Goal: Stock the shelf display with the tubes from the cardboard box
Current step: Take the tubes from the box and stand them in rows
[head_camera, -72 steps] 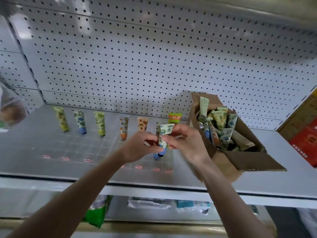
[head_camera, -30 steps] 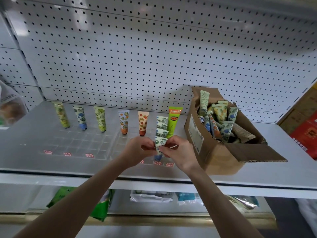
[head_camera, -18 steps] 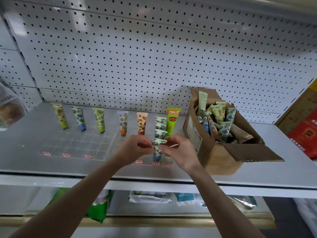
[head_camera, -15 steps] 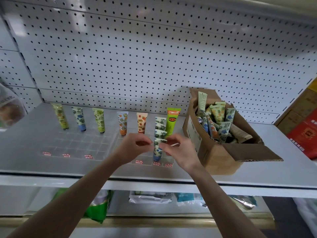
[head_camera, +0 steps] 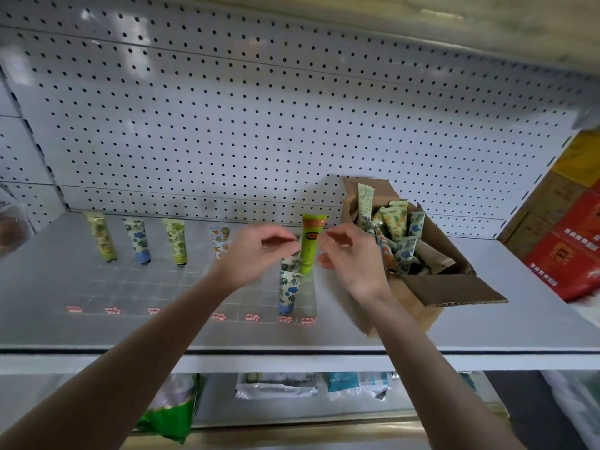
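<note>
A blue-flowered tube [head_camera: 290, 291] stands cap down in the front slot of the clear display tray [head_camera: 136, 287]. Behind it stand more such tubes and a bright green tube [head_camera: 311, 243]. My left hand [head_camera: 256, 254] and my right hand [head_camera: 349, 254] hover just above it, a little apart, fingers loosely curled and holding nothing. The open cardboard box [head_camera: 431, 287] to the right holds several patterned tubes [head_camera: 394, 235]. Along the tray's back row stand a yellow tube [head_camera: 101, 237], a blue tube [head_camera: 139, 240], a green tube [head_camera: 177, 241] and an orange tube [head_camera: 220, 241].
White pegboard [head_camera: 259, 125] backs the grey shelf [head_camera: 487, 319]. Red and brown cartons [head_camera: 571, 241] stand at the right end. A bagged item [head_camera: 13, 228] sits at the far left. Packets [head_camera: 276, 384] and a green bag [head_camera: 168, 414] lie on the lower shelf.
Both hands have let go of the blue-flowered tube, which now stands in the front slot. They have lifted slightly and drawn apart.
</note>
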Demonstrator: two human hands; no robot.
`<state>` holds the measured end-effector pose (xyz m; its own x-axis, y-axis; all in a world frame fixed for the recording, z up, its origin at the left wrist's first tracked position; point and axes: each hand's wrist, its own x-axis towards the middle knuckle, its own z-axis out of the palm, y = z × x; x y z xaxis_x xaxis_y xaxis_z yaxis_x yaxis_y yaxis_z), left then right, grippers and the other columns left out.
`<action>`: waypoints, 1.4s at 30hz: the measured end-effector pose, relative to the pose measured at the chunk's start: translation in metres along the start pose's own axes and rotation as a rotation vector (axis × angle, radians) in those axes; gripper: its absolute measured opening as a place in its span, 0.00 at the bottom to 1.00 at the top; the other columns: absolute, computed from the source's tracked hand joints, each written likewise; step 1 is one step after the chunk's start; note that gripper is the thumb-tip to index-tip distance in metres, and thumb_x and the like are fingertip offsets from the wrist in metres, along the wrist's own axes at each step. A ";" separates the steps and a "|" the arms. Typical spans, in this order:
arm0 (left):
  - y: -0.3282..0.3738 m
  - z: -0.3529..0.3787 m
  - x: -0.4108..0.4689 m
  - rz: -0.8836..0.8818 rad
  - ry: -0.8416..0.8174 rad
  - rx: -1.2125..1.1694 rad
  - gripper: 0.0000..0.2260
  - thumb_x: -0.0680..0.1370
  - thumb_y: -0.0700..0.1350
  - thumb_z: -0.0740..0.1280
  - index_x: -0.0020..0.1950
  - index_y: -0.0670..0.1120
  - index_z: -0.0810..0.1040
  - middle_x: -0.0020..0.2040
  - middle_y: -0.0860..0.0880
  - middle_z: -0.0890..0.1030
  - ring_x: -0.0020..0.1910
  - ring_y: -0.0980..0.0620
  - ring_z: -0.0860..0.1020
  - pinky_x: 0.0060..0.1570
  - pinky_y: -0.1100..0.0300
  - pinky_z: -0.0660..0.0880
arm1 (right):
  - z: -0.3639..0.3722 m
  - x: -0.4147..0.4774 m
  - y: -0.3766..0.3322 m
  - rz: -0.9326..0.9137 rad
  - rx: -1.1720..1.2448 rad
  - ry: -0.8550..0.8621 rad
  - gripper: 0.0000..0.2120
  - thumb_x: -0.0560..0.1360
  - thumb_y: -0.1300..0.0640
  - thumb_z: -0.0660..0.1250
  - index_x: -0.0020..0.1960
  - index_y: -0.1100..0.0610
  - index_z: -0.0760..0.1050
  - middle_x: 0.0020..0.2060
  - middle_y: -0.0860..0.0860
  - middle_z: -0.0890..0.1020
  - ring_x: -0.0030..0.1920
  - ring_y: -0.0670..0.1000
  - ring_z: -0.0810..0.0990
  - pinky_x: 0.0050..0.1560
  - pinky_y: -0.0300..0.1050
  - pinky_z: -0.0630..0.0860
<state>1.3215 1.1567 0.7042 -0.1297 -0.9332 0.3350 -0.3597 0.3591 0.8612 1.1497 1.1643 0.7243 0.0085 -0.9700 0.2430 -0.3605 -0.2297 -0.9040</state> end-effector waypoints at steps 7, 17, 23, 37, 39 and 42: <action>0.027 0.028 0.030 0.066 -0.012 -0.047 0.03 0.73 0.43 0.71 0.44 0.50 0.82 0.44 0.50 0.83 0.45 0.53 0.81 0.51 0.59 0.75 | -0.054 0.024 -0.031 -0.018 -0.055 0.117 0.08 0.73 0.64 0.66 0.38 0.54 0.76 0.29 0.51 0.80 0.35 0.56 0.81 0.47 0.55 0.81; 0.046 0.073 0.054 0.108 -0.073 -0.033 0.06 0.73 0.44 0.72 0.48 0.46 0.82 0.44 0.54 0.83 0.44 0.61 0.80 0.48 0.70 0.74 | -0.126 0.052 -0.022 0.191 -0.187 0.000 0.06 0.72 0.63 0.70 0.48 0.64 0.78 0.42 0.61 0.82 0.40 0.52 0.81 0.44 0.42 0.82; 0.044 0.084 0.060 0.110 -0.080 -0.022 0.06 0.73 0.42 0.71 0.49 0.43 0.83 0.44 0.52 0.83 0.43 0.59 0.80 0.48 0.69 0.75 | -0.134 0.072 0.000 0.304 -0.510 -0.126 0.12 0.70 0.61 0.73 0.50 0.68 0.78 0.37 0.57 0.79 0.37 0.50 0.80 0.41 0.40 0.80; 0.037 0.073 0.060 0.097 -0.039 -0.066 0.03 0.73 0.39 0.71 0.46 0.43 0.82 0.42 0.51 0.82 0.43 0.58 0.79 0.47 0.68 0.74 | -0.134 0.073 -0.004 0.216 -0.596 -0.071 0.06 0.69 0.64 0.72 0.46 0.64 0.80 0.32 0.55 0.80 0.31 0.50 0.78 0.41 0.43 0.78; 0.037 0.071 0.059 0.096 -0.040 -0.067 0.04 0.73 0.39 0.71 0.47 0.43 0.82 0.42 0.51 0.82 0.43 0.58 0.79 0.48 0.68 0.74 | -0.139 0.071 -0.012 0.150 -0.533 0.010 0.06 0.70 0.64 0.72 0.46 0.63 0.80 0.32 0.52 0.79 0.31 0.49 0.76 0.41 0.44 0.77; 0.037 0.068 0.057 0.095 -0.032 -0.060 0.04 0.73 0.39 0.71 0.47 0.42 0.82 0.43 0.50 0.82 0.43 0.58 0.79 0.48 0.68 0.74 | -0.143 0.069 -0.029 0.029 -0.392 0.144 0.05 0.71 0.63 0.71 0.46 0.60 0.80 0.33 0.53 0.79 0.29 0.48 0.74 0.41 0.46 0.76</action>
<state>1.2376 1.1166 0.7290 -0.1907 -0.8945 0.4044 -0.2890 0.4448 0.8477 1.0273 1.1155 0.8174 -0.1274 -0.9482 0.2910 -0.6865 -0.1275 -0.7158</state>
